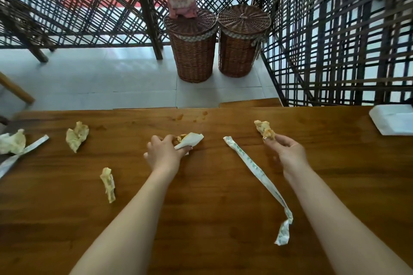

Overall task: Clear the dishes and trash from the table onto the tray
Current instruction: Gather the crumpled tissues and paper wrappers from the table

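Note:
My left hand grips a crumpled white napkin with an orange stain at the middle of the wooden table. My right hand pinches a stained, crumpled napkin at its near end. Between my forearms lies a long white chopstick wrapper. More crumpled napkins lie to the left: one at the far left-middle, a small twisted one nearer me, and one at the left edge over another paper wrapper. No tray is in view.
A white paper stack sits at the table's far right edge. Beyond the table stand two wicker baskets with lids, one bearing a pink bag, against a dark lattice screen. Orange spill spots mark the far table edge.

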The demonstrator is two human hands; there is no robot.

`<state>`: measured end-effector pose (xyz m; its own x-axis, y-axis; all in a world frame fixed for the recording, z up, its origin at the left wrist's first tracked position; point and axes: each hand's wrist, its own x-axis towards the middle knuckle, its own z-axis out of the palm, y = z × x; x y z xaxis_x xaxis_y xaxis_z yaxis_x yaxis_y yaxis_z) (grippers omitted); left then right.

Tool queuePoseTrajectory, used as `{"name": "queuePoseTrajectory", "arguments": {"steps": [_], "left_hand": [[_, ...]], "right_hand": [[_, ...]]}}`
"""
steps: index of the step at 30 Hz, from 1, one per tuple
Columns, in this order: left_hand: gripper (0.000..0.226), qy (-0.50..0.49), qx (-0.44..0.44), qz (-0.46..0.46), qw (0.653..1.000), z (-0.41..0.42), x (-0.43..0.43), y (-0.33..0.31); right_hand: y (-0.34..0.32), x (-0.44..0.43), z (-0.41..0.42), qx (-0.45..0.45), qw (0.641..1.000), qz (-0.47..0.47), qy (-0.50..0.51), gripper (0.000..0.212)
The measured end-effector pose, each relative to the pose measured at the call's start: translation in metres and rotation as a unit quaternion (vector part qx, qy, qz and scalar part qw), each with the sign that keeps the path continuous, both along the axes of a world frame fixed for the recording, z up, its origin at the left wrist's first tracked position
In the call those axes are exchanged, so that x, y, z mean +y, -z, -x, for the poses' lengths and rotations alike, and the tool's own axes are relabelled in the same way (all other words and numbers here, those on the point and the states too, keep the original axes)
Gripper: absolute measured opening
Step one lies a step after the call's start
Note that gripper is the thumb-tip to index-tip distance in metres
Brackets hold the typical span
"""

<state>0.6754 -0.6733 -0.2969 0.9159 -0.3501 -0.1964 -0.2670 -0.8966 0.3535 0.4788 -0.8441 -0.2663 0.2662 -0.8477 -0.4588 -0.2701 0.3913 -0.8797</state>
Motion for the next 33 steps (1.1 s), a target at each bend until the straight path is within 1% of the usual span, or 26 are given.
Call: {"name": "queuePoseTrajectory", "arguments": {"steps": [3, 7, 10, 13, 17, 19, 23, 26, 27, 29, 30, 33], "left_hand": [[0.054, -0.002, -0.007, 0.008, 1.0, 0.001, 0.004, 0.001], [0.05, 0.034, -0.03, 0.002, 0.999, 0.006, 0.004, 0.001], [0.041, 0.061, -0.043, -0.014, 0.997, 0.007, 0.003, -0.002], [0.037, 0.031, -0.007, 0.01, 0.999, 0.004, 0.003, -0.008], [0.039, 0.006, 0.037, 0.029, 0.999, 0.003, 0.008, -0.008], [0.04, -0.012, 0.056, 0.054, 0.997, 0.005, 0.009, -0.012], [0.035, -0.036, 0.121, 0.098, 0.987, 0.006, 0.004, -0.024], [0.04, -0.05, 0.19, 0.196, 0.961, 0.002, -0.003, -0.035], [0.041, -0.055, 0.213, 0.229, 0.948, 0.002, -0.006, -0.039], [0.043, -0.058, 0.252, 0.277, 0.925, 0.004, -0.013, -0.043], [0.043, -0.06, 0.273, 0.296, 0.913, 0.006, -0.015, -0.044], [0.03, -0.073, 0.337, 0.362, 0.866, 0.011, -0.027, -0.045]], "right_hand": [[0.004, 0.005, 0.0, 0.0, 1.0, -0.003, 0.002, 0.038], [0.006, 0.013, 0.0, -0.001, 1.0, -0.006, 0.006, 0.037], [0.007, 0.015, 0.0, 0.004, 0.999, 0.024, 0.034, 0.034], [0.005, 0.016, 0.001, -0.004, 0.998, 0.038, 0.048, 0.032], [0.006, 0.017, 0.002, -0.005, 0.999, 0.038, 0.032, 0.036], [0.006, 0.017, 0.002, -0.008, 0.999, 0.037, 0.019, 0.037], [0.006, 0.013, 0.004, 0.003, 0.998, 0.057, 0.006, 0.036], [0.005, 0.003, 0.005, 0.031, 0.996, 0.081, 0.0, 0.02], [0.004, -0.002, 0.005, 0.043, 0.995, 0.086, -0.014, 0.019], [0.005, -0.013, 0.004, 0.079, 0.99, 0.105, -0.049, 0.026], [0.007, -0.019, 0.003, 0.1, 0.985, 0.122, -0.076, 0.026], [0.011, -0.036, -0.005, 0.148, 0.963, 0.163, -0.159, 0.023]]}}
